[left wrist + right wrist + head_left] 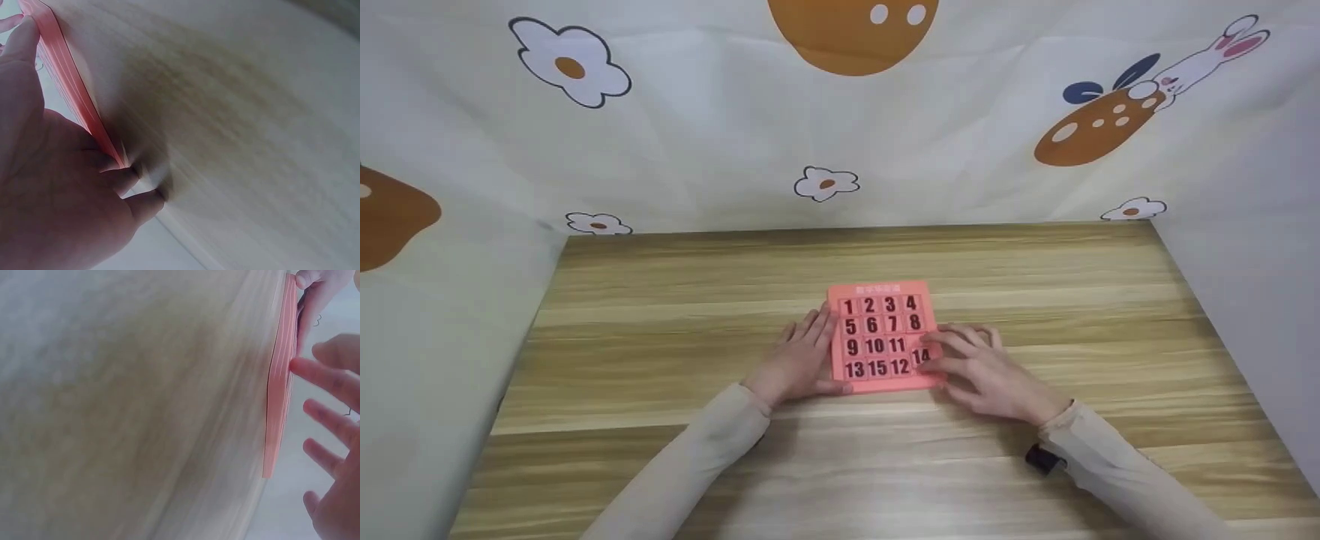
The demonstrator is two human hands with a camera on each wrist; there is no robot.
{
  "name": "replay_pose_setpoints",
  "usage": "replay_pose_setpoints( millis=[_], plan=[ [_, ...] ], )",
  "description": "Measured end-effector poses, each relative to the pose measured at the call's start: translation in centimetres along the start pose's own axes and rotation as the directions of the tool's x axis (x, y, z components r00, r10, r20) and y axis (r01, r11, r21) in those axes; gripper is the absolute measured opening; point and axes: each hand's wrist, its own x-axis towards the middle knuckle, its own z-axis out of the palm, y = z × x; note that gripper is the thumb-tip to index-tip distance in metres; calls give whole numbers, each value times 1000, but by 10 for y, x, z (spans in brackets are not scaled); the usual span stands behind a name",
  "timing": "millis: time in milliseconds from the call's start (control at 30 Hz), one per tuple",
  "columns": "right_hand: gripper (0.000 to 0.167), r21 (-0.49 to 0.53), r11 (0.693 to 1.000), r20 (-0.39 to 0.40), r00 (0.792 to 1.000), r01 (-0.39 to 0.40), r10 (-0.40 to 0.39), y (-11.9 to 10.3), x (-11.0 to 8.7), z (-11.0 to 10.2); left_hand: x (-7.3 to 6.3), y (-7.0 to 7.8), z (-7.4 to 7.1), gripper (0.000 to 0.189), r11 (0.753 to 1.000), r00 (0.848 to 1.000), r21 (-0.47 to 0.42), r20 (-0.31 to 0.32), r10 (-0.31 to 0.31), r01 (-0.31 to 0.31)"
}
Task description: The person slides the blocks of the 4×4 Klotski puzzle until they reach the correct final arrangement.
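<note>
A pink number slide puzzle lies flat on the table, its black-numbered tiles in a square frame. Tiles 1 to 11 run in order through the top rows; 13, 15 and 12 stand in the bottom row. In the right column, tile 14 sits between the third and bottom rows, with a fingertip of my right hand at it. That hand's other fingers spread over the puzzle's right edge. My left hand rests along the left edge, fingers extended and thumb on the near corner.
The wood-grain table extends around the puzzle on all sides. A pale cloth with flower and rabbit prints hangs behind it, with pale walls at left and right. Something dark is strapped at the right wrist.
</note>
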Motion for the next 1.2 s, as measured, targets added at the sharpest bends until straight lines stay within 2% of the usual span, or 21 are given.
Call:
replay_pose_setpoints(
  millis=[133, 200, 500, 567, 700, 767, 833, 933, 1000, 1067, 1200],
  plan=[
    [40, -27, 994, 30, 994, -102, 103, -2, 1, 0, 0, 0, 1, 112, 1000, 1000, 3, 6, -3, 3],
    [41, -24, 993, 45, 992, -118, 119, -3, 2, 0, 0, 0, 1, 112, 1000, 1000, 6, 14, -7, 7],
    [43, 15, 1000, 73, 997, 25, -26, -11, 7, 8, 1, 1, 0, 113, 1000, 1000, 15, 22, -21, 21],
    [38, 13, 1000, 58, 998, 19, -20, -11, 8, 7, 1, 1, 1, 114, 1000, 1000, 18, 21, -22, 21],
    [21, -7, 1000, -23, 999, -30, 30, -12, 11, 3, 1, 1, 1, 114, 1000, 1000, 9, 17, -18, 18],
    [19, -13, 999, -43, 998, -36, 36, -13, 15, 3, 1, 1, 1, 114, 1000, 1000, 9, 13, -14, 14],
    [25, -18, 1000, -21, 1000, -18, 18, -17, 19, 5, 2, 1, 1, 113, 1000, 1000, 13, 6, -7, 7],
    [36, -24, 1000, 56, 998, 9, -7, -23, 26, 11, 3, 1, 1, 113, 1000, 1000, 18, 1, 3, -3],
    [37, -23, 1000, 86, 996, 14, -12, -27, 29, 13, 3, 2, 1, 113, 1000, 1000, 18, -1, 6, -6],
    [31, -21, 1000, 76, 997, -2, 3, -28, 31, 13, 2, 2, 0, 113, 1000, 1000, 13, 2, 4, -4],
    [21, -24, 999, 1, 1000, -24, 24, -30, 35, 9, 1, 1, 1, 113, 1000, 1000, 13, 5, 0, 0]
  ],
)
